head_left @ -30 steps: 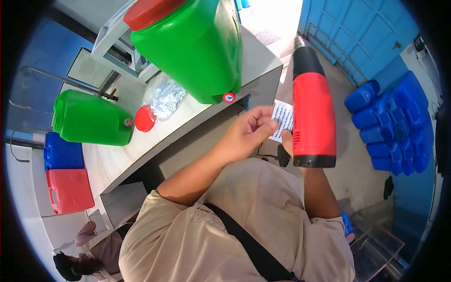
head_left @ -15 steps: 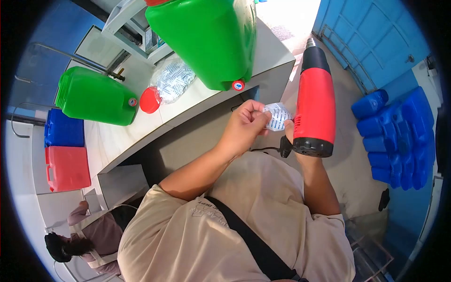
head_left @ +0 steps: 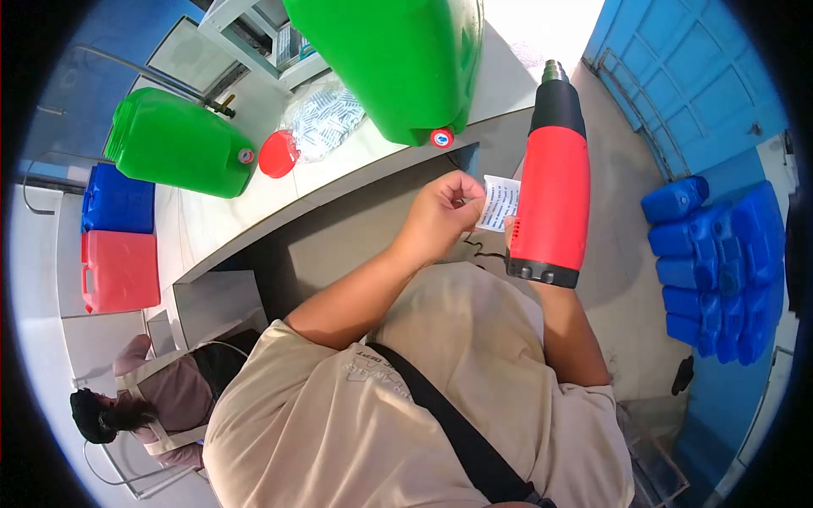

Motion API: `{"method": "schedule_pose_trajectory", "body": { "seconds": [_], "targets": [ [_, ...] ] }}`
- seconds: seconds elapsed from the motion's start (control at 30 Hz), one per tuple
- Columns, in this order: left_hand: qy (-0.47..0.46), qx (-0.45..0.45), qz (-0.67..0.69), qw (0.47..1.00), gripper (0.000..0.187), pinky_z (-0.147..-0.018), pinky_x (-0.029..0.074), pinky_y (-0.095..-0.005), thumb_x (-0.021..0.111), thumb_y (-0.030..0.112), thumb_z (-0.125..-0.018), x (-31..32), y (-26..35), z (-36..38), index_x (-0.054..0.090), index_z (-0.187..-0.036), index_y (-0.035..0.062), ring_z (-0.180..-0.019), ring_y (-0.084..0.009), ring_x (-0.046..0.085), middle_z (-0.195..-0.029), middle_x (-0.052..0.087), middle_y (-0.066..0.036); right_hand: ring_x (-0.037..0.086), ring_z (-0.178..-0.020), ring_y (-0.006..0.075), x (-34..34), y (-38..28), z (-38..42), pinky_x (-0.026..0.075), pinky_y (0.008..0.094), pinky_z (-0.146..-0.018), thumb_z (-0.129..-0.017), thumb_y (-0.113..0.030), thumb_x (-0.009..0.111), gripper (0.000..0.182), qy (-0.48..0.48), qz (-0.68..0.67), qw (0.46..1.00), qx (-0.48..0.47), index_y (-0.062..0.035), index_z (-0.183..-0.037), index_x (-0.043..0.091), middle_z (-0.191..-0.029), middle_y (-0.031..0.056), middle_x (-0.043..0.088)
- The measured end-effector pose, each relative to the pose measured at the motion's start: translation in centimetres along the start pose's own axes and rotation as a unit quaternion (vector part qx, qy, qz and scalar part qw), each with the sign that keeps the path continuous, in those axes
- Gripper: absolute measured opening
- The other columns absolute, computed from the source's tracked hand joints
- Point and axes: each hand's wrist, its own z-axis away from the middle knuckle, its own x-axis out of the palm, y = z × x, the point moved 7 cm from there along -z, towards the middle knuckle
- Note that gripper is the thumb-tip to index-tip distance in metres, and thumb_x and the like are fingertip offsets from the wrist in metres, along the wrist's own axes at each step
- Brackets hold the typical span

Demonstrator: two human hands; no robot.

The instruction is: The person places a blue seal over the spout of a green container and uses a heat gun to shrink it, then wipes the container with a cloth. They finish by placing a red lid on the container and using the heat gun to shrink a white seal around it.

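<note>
My left hand [head_left: 442, 213] pinches the edge of a small piece of white film with blue print [head_left: 500, 203], probably a plastic seal. A red heat gun [head_left: 552, 199] with a black front and metal nozzle points away from me, upright in the picture. My right hand [head_left: 510, 230] is mostly hidden behind it; its fingertips show beside the film, and the forearm leads under the gun, whose handle I cannot see. Just beyond my hands, a large green jerrycan [head_left: 394, 63] with a small red spout cap [head_left: 441, 138] stands at the counter edge.
On the counter [head_left: 199, 241] are another green jerrycan [head_left: 182, 144], a red lid [head_left: 278, 154] and a clear bag of printed film pieces [head_left: 326, 123]. Blue jerrycans [head_left: 720, 262] are stacked at right. A pink container [head_left: 123, 271] and a person [head_left: 165, 394] are at left.
The heat gun has shifted slightly left. The film has turned from a crumpled, rounded look to a flatter one, partly behind the gun. My head view has shifted a little.
</note>
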Motion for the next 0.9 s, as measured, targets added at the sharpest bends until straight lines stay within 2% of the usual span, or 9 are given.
{"method": "schedule_pose_trajectory", "body": {
  "seconds": [0.13,0.23,0.3,0.37,0.53,0.63,0.73,0.77,0.9],
  "targets": [
    [0.009,0.027,0.069,0.997,0.008,-0.067,0.054,-0.0227,0.067,0.004,-0.099,-0.5,-1.6,-0.1,0.060,-0.101,0.0032,-0.081,-0.0063,0.065,-0.098,0.070,-0.005,0.065,-0.105,0.0188,0.6,-1.0,0.2,0.056,0.0344,-0.088,-0.096,-0.024,0.070,0.044,-0.039,0.026,0.997,-0.062,-0.0043,-0.133,0.056,-0.119,0.0107,0.066],
    [0.004,0.025,0.066,0.998,0.007,-0.069,0.056,-0.0230,0.067,0.008,-0.100,-0.4,-1.3,0.1,0.064,-0.104,0.0031,-0.083,-0.0066,0.067,-0.097,0.070,-0.004,0.065,-0.108,0.0193,1.7,0.6,0.0,0.057,0.0346,-0.089,-0.092,-0.022,0.075,0.053,-0.071,-0.328,0.941,0.040,-0.0055,-0.137,0.052,-0.124,0.0104,0.063],
    [0.002,-0.037,0.051,0.998,0.009,-0.071,0.057,-0.0233,0.066,0.011,-0.101,-0.7,-1.7,0.3,0.066,-0.105,0.0032,-0.083,-0.0070,0.067,-0.096,0.070,-0.003,0.063,-0.112,0.0212,1.7,0.1,0.2,0.056,0.0354,-0.090,-0.095,-0.022,0.071,0.052,-0.084,-0.237,0.968,-0.009,-0.0062,-0.139,0.049,-0.127,0.0108,0.061],
    [-0.028,-0.271,0.196,0.942,0.013,-0.073,0.058,-0.0235,0.063,0.016,-0.102,-0.2,-4.6,0.9,0.068,-0.107,0.0040,-0.084,-0.0086,0.068,-0.096,0.070,-0.002,0.062,-0.115,0.0242,1.5,-0.7,0.4,0.056,0.0376,-0.092,-0.099,-0.026,0.065,0.049,-0.081,-0.023,0.994,-0.073,-0.0064,-0.140,0.049,-0.130,0.0119,0.060],
    [0.118,-0.176,0.123,0.970,0.019,-0.080,0.057,-0.0284,0.064,0.021,-0.099,-3.3,-5.9,-0.2,0.064,-0.111,0.0064,-0.092,-0.0108,0.066,-0.105,0.069,-0.002,0.061,-0.117,0.0304,1.4,-2.7,0.7,0.055,0.0432,-0.096,-0.100,-0.032,0.063,0.049,-0.062,0.296,0.932,-0.200,-0.0049,-0.139,0.050,-0.135,0.0153,0.059],
    [0.243,-0.136,0.128,0.952,0.022,-0.084,0.055,-0.0320,0.065,0.022,-0.099,-6.4,-7.3,-1.2,0.058,-0.115,0.0086,-0.097,-0.0114,0.062,-0.110,0.065,-0.002,0.069,-0.105,0.0285,-1.0,1.2,0.6,0.054,0.0401,-0.089,-0.088,-0.018,0.077,0.038,-0.029,0.019,0.999,-0.017,-0.0044,-0.122,0.066,-0.113,0.0131,0.071],
    [0.300,-0.108,0.187,0.929,0.026,-0.082,0.055,-0.0325,0.066,0.020,-0.097,-8.1,-8.4,-2.6,0.051,-0.117,0.0118,-0.093,-0.0120,0.060,-0.106,0.060,0.000,0.070,-0.098,0.0212,-3.3,-1.9,1.6,0.055,0.0386,-0.087,-0.090,-0.014,0.075,0.035,-0.027,0.251,0.956,-0.147,-0.0044,-0.123,0.067,-0.109,0.0095,0.072],
    [0.328,-0.107,0.226,0.911,0.026,-0.082,0.056,-0.0325,0.066,0.019,-0.097,-8.2,-8.5,-3.0,0.050,-0.116,0.0123,-0.092,-0.0125,0.060,-0.106,0.059,0.000,0.069,-0.095,0.0182,-3.9,-1.2,1.5,0.055,0.0372,-0.085,-0.091,-0.013,0.075,0.031,-0.030,0.206,0.977,-0.056,-0.0039,-0.120,0.068,-0.106,0.0081,0.072],
    [0.350,-0.101,0.301,0.881,0.026,-0.080,0.057,-0.0328,0.067,0.017,-0.097,-7.8,-8.2,-4.3,0.049,-0.114,0.0128,-0.089,-0.0143,0.060,-0.104,0.056,0.000,0.068,-0.091,0.0181,-5.9,-0.7,2.6,0.055,0.0370,-0.083,-0.091,-0.013,0.075,0.030,-0.051,0.338,0.936,-0.087,-0.0035,-0.119,0.068,-0.102,0.0070,0.071]
  ]
}}
